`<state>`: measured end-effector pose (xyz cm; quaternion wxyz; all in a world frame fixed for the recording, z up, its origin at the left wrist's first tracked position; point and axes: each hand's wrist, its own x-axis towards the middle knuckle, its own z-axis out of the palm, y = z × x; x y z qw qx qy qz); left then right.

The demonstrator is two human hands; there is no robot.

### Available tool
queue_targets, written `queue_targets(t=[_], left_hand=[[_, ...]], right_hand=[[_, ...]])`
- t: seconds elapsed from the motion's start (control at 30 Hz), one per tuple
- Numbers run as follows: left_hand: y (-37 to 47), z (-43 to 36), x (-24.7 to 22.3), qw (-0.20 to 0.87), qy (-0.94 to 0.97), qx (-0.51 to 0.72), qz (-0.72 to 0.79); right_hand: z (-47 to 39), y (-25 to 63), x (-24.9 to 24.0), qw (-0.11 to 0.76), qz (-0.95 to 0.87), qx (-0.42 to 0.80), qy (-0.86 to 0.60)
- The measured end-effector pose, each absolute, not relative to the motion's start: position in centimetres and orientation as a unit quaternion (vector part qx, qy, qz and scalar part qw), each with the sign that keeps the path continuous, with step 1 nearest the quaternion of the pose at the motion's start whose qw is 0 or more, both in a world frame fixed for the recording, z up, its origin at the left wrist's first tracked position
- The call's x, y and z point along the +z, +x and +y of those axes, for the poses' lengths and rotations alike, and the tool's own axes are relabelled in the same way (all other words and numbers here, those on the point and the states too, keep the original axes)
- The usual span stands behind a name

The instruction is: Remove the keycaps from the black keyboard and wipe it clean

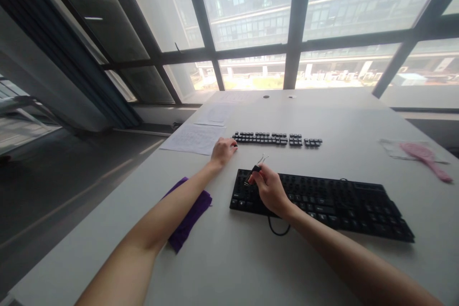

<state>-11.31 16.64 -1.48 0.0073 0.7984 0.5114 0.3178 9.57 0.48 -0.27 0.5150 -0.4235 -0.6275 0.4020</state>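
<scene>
My right hand (270, 189) is closed around a keycap puller (256, 169), a small black tool with two thin wire prongs pointing up and away. It is held over the left part of a black keyboard (351, 205), whose upper rows look bare of keycaps while the lower rows still carry them. Farther off, my left hand (224, 151) is at the left end of the rows of loose black keycaps (260, 138). Its fingers are pinched, with a dark keycap at the fingertips.
A folded purple cloth (190, 220) lies partly under my left forearm. Printed paper sheets (193, 138) lie at the table's left edge. At the right, a pink brush-like object (423, 155) rests on a clear bag. The white table (222, 267) reaches to the windows.
</scene>
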Motion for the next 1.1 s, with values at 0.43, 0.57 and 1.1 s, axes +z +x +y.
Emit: queue_targets(t=[0.43,0.57,1.1], left_hand=[[-11.4,18.6,-2.4,-0.055,0.754,0.343,0.557],[-11.5,18.9,-2.7,-0.036,0.747,0.35,0.565],[-11.7,19.2,-2.9,-0.015,0.732,0.375,0.568]], right_hand=[[0.4,9.7,0.1,0.509,-0.631,0.406,-0.421],[0.4,9.7,0.1,0.511,-0.632,0.407,-0.417],[0.5,9.6,-0.1,0.521,-0.629,0.401,-0.415]])
